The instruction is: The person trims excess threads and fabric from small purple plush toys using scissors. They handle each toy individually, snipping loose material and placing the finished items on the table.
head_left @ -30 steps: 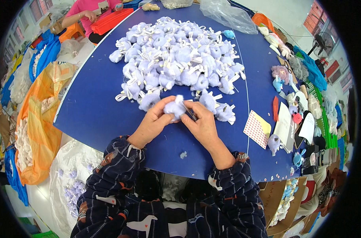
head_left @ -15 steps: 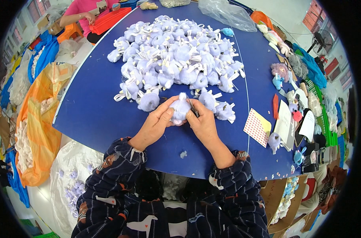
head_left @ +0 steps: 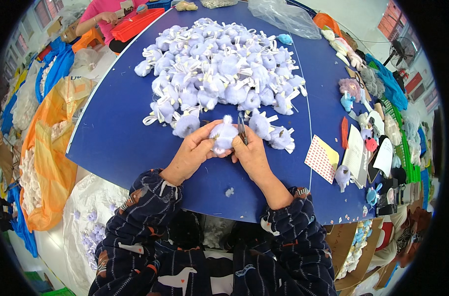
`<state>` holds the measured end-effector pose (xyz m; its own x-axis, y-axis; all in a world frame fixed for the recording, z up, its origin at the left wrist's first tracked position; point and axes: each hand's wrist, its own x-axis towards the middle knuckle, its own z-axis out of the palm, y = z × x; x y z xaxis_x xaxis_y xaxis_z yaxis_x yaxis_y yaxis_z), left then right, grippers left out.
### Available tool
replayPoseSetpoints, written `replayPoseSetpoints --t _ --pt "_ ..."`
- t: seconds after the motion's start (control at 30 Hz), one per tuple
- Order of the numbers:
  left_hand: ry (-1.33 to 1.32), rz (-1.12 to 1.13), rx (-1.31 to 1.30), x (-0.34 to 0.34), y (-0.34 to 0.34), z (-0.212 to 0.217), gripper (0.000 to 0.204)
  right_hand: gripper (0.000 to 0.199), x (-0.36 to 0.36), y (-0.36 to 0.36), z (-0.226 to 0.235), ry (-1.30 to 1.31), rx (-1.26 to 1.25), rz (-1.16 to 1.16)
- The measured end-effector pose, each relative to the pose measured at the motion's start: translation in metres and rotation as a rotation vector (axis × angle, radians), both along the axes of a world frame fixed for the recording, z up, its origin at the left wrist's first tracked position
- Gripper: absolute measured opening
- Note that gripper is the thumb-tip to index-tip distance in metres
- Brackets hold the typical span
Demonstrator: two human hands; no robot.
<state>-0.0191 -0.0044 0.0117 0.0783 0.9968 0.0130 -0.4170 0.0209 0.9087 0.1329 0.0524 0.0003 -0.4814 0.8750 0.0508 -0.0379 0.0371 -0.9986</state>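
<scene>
Blue table [head_left: 130, 138] bears a lilac heap [head_left: 224, 69]. Left hand [head_left: 197, 148]: fingers grasping one toy [head_left: 223, 135], near side of the heap. Right hand [head_left: 252, 154]: fingers closed round snips [head_left: 241, 129], thumb against the toy.

The toy [head_left: 223, 137] is fluffy plush, the scissors [head_left: 242, 129] metal

The left hand [head_left: 191, 154] and right hand [head_left: 254, 155] partly cover the round, fluffy lilac plush piece [head_left: 224, 134]; the right also hides the rear of the slim grey metal blades [head_left: 242, 130]. Beyond the grip, leftward, the upper edge crops the pink-shirted co-worker [head_left: 102, 9]. Tiny pale scraps [head_left: 365, 209], lower right of it, defy identification.
</scene>
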Motion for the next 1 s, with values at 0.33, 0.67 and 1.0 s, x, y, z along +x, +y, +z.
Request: replayPoseSetpoints --t 0.33,0.67,1.0 --pt "-0.038 -0.026 0.058 -0.003 0.0 0.0 0.044 0.026 0.002 -0.001 0.01 0.267 -0.33 0.079" --pt "0.017 -0.02 0.027 -0.005 0.001 0.003 0.045 0.026 0.002 0.003 0.006 0.231 -0.316 0.168" --pt "-0.024 -0.031 0.043 -0.005 0.0 0.005 0.045 0.031 0.005 0.005 0.005 0.12 -0.133 0.135"
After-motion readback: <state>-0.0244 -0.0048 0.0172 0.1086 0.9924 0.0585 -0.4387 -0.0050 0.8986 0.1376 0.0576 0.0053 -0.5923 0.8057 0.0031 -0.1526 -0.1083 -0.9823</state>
